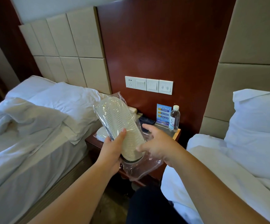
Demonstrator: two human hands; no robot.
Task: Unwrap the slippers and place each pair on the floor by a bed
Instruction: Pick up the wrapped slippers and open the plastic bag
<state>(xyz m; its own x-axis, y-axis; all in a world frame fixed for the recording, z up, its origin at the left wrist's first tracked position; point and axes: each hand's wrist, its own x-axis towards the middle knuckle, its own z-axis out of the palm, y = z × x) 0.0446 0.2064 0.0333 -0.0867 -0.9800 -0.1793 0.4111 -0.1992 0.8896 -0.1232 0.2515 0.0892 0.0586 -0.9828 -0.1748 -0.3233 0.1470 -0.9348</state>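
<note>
Plastic wrap (140, 168) covers the slippers (121, 125) — held sole-up above the desk (93, 141) in the left grip (113, 147), thumb across the sole. The right grip (155, 141), spread and empty, should pinch the loose wrap and peel.

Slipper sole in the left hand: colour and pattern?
Off-white slipper sole with ribbed, chevron-like tread, seen through clear plastic wrap. The head view shows it best.

Light: soft, fairly bright on my feed.
Glare: dull sheen on the wood panel (155, 59).
Edges: headboard (69, 42) lines lean and bow.
</note>
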